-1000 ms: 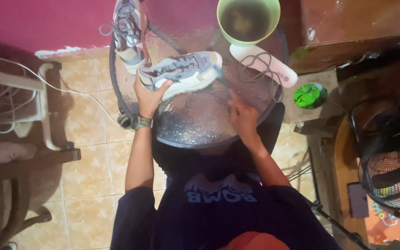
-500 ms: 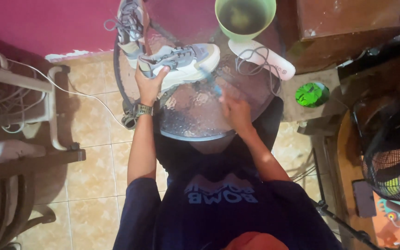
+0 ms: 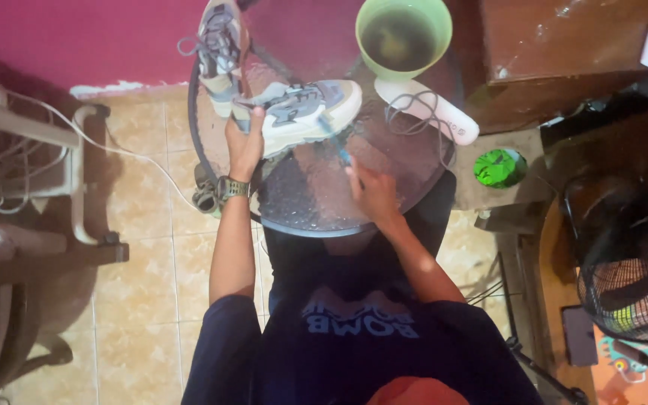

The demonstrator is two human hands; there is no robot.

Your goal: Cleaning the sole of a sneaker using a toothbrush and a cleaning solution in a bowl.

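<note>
- Two hands work on one sneaker (image 3: pixel 305 112) on the round glass table (image 3: pixel 316 206): the left hand (image 3: pixel 243 142) grips its heel end, and the right hand (image 3: pixel 369 191) is clenched around a blue brush (image 3: pixel 333 139) at its sole.
- Wet glass could let the sneaker slide.
- A wide stroke might knock the green basin (image 3: pixel 403 37) nearby and spill its water.

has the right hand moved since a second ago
Yes. The right hand with its small brush has moved up the round table, closer to the sneaker.

Left hand (image 3: pixel 244 142) reaches forward, fingers curled gripping; right hand (image 3: pixel 370 192) seems closed, slightly nearer the body.
</note>
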